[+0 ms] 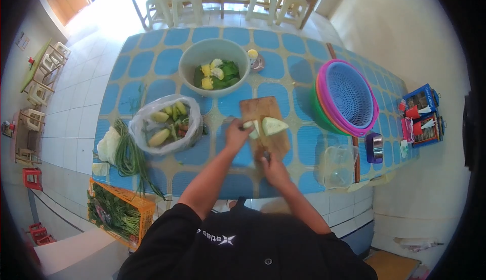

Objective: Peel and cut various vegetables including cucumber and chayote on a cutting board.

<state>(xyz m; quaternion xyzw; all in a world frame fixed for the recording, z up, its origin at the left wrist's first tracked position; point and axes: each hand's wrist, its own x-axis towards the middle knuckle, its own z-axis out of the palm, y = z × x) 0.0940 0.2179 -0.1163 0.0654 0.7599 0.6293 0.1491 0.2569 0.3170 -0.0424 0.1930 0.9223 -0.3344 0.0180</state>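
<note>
A wooden cutting board point(279, 149) lies on the table in front of me. My right hand point(276, 170) grips the dark handle of a kitchen knife point(260, 131), its blade pointing away from me over the board. Left of the blade, my left hand point(238, 134) holds a pale green vegetable piece point(251, 129), which looks like chayote, at the board's edge. On the blade's other side rests a larger piece point(274, 126) of the same vegetable. Beyond the board stands a large pale bowl point(185, 77) with corn pieces point(206, 83), cauliflower-like florets and green leaves inside.
An open plastic bag point(136, 137) of green vegetables is on the left, beside long beans point(129, 154) and a cabbage point(109, 146). An orange crate point(146, 221) of leafy greens sits below. Stacked colanders point(349, 94), clear plastic containers point(336, 168) and a metal-and-purple container point(375, 148) are to the right.
</note>
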